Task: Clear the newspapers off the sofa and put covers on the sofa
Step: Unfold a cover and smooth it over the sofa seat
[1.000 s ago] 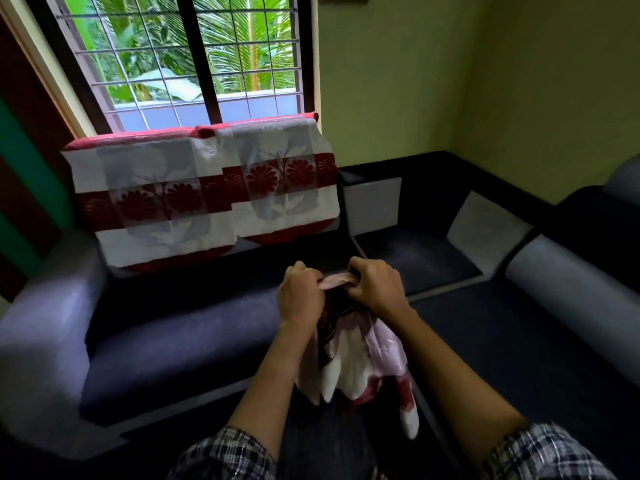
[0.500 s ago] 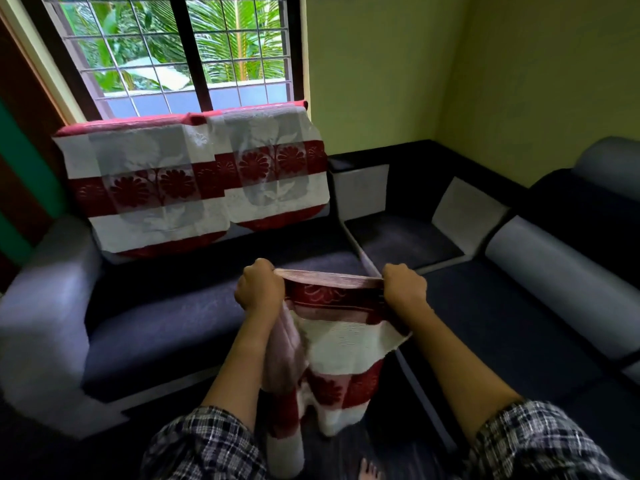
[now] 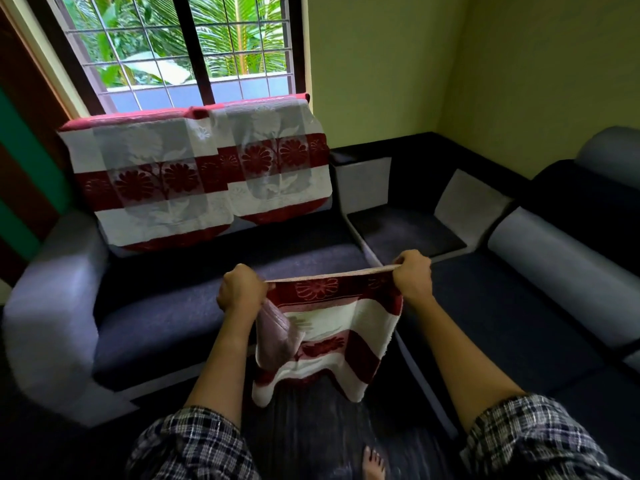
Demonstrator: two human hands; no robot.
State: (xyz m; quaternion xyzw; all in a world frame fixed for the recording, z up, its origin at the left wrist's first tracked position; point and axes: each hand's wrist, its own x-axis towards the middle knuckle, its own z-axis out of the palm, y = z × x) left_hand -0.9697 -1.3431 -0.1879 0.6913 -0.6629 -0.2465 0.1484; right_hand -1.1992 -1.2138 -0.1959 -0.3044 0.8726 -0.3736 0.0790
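Observation:
A red and white flowered sofa cover hangs in front of me, stretched by its top edge. My left hand grips its left corner and my right hand grips its right corner. The cloth's left side is folded back on itself. It hangs over the floor, before the dark blue seat of the two-seat sofa. Two matching covers lie over that sofa's backrest, side by side. No newspapers are in view.
A second sofa with a grey armrest runs along the right wall. A low corner unit sits between the two sofas. A barred window is behind the backrest. My bare foot stands on the dark floor.
My hands have moved apart and spread the bunched cover open by its top edge. The cloth now hangs wider and flatter.

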